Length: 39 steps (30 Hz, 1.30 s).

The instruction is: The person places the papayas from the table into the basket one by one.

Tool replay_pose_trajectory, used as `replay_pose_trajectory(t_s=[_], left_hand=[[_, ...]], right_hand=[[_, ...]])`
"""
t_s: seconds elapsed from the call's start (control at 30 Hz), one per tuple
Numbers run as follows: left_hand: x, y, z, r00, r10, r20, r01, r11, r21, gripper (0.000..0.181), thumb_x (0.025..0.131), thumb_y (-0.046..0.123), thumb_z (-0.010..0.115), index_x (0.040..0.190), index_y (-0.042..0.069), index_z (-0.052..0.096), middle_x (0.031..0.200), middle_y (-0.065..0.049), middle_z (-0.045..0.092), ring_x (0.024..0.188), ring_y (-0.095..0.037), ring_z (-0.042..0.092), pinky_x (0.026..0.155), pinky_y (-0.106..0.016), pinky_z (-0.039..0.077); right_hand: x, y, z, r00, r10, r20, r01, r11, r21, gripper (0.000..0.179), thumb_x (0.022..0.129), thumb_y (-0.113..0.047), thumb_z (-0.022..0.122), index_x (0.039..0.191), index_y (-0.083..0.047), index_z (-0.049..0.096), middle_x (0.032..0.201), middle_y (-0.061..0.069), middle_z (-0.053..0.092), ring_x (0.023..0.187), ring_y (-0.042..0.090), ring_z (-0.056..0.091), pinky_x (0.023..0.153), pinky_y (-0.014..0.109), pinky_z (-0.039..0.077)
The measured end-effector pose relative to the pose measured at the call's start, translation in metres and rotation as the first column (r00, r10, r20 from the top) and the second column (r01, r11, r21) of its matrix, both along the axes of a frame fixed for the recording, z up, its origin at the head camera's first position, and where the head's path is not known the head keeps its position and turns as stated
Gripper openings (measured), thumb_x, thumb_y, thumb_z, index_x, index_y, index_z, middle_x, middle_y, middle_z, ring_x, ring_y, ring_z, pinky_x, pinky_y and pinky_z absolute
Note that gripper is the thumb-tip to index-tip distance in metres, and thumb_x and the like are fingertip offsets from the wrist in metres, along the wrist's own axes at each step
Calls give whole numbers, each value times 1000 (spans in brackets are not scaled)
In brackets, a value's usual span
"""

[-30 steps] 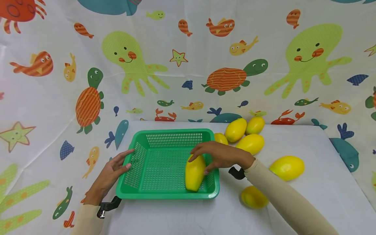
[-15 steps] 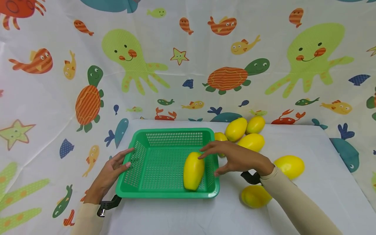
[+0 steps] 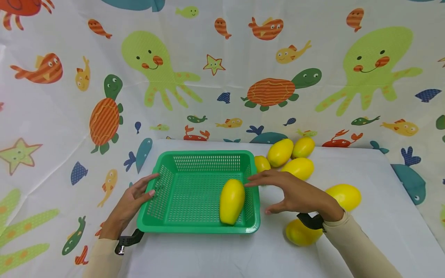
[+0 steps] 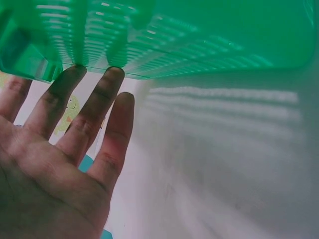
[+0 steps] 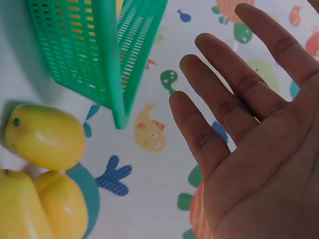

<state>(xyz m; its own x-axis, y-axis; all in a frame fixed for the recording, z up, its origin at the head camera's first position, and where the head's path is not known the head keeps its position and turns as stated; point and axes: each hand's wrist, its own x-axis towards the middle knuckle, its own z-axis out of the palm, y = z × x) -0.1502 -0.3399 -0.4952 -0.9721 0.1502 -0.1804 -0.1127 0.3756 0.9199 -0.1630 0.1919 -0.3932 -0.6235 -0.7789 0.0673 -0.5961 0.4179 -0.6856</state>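
Observation:
A green plastic basket (image 3: 198, 228) with slotted walls stands on the white table. Inside it, along the right side, lies one long yellow fruit (image 3: 231, 202), smooth and blunt at its near end. My left hand (image 3: 130, 202) rests at the basket's left rim, thumb and forefinger tips on it; the left wrist view shows the other fingers straight against the outer wall. With spread fingers and nothing held, my right hand (image 3: 295, 191) hovers by the right rim, its fingertips overlapping the rim near the fruit. From the right wrist view, that palm (image 5: 269, 174) is bare.
Several yellow fruits (image 3: 280, 153) cluster behind and right of the basket. Another fruit (image 3: 344, 197) lies farther right, and one more (image 3: 303, 233) sits under my right wrist. A cloth (image 3: 222, 77) printed with sea animals hangs behind and at the left.
My right hand has let go of the long yellow fruit in the basket and moved right, out past the rim. The left hand has stayed at the left rim.

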Motion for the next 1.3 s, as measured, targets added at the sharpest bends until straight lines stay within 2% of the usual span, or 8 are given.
replay_pose_trajectory(t_s=[0.23, 0.43, 0.67, 0.9, 1.0, 1.1, 1.17, 1.3], left_hand=[[0, 0, 1, 1000, 0, -1, 0, 1000, -7, 62, 109, 32, 63, 166, 28, 38, 175, -15, 30, 128, 13, 52, 99, -13, 51], [1, 0, 2, 999, 21, 24, -21, 1000, -3, 64, 108, 35, 65, 166, 30, 38, 174, -15, 30, 129, 8, 54, 97, -15, 53], [2, 3, 4, 999, 28, 29, -27, 999, -22, 65, 108, 37, 64, 166, 30, 37, 176, -12, 28, 152, -36, 45, 97, -14, 52], [2, 4, 6, 999, 33, 40, -33, 999, -5, 64, 108, 36, 64, 166, 29, 37, 174, -15, 32, 130, 4, 55, 96, -15, 54], [2, 3, 6, 999, 30, 43, -30, 1000, -6, 65, 108, 37, 63, 167, 29, 36, 174, -15, 30, 139, -8, 56, 96, -15, 54], [2, 2, 4, 999, 33, 43, -32, 999, -12, 65, 108, 38, 64, 166, 32, 37, 176, -13, 27, 152, -34, 46, 96, -14, 53], [2, 1, 3, 999, 25, 36, -25, 1000, -11, 64, 108, 37, 63, 166, 32, 36, 177, -13, 25, 156, -40, 39, 97, -14, 52], [0, -1, -1, 1000, -4, 7, 4, 1000, 15, 62, 110, 32, 61, 167, 29, 36, 176, -15, 25, 146, -14, 51, 98, -15, 54]], right_hand=[[12, 15, -7, 994, -98, 53, 99, 995, -15, 75, 84, -43, 90, 151, -40, 57, 153, -16, 58, 145, 14, 53, 119, 60, 45], [21, 25, -16, 991, -131, 34, 132, 991, -37, 74, 84, -46, 88, 151, -38, 57, 152, -17, 59, 142, 11, 55, 114, 46, 54], [33, 36, -27, 977, -208, 47, 210, 977, -40, 75, 84, -49, 88, 151, -41, 56, 156, -13, 58, 149, 18, 49, 116, 63, 48], [45, 46, -39, 949, -290, 122, 295, 955, -27, 78, 82, -46, 91, 150, -44, 55, 158, -12, 55, 149, 14, 47, 111, 73, 46], [50, 51, -43, 940, -316, 126, 322, 946, -30, 77, 82, -43, 91, 150, -41, 57, 159, -13, 54, 148, 6, 46, 110, 75, 46], [55, 56, -47, 935, -340, 106, 344, 939, -22, 76, 82, -40, 92, 150, -40, 57, 158, -13, 54, 145, 0, 47, 110, 71, 49], [59, 60, -50, 928, -361, 89, 363, 932, -4, 75, 82, -39, 92, 149, -41, 58, 157, -12, 55, 143, -3, 47, 111, 62, 52], [66, 67, -56, 914, -402, 61, 401, 916, 31, 75, 82, -39, 93, 147, -45, 58, 156, -11, 57, 141, -9, 45, 112, 37, 53]])
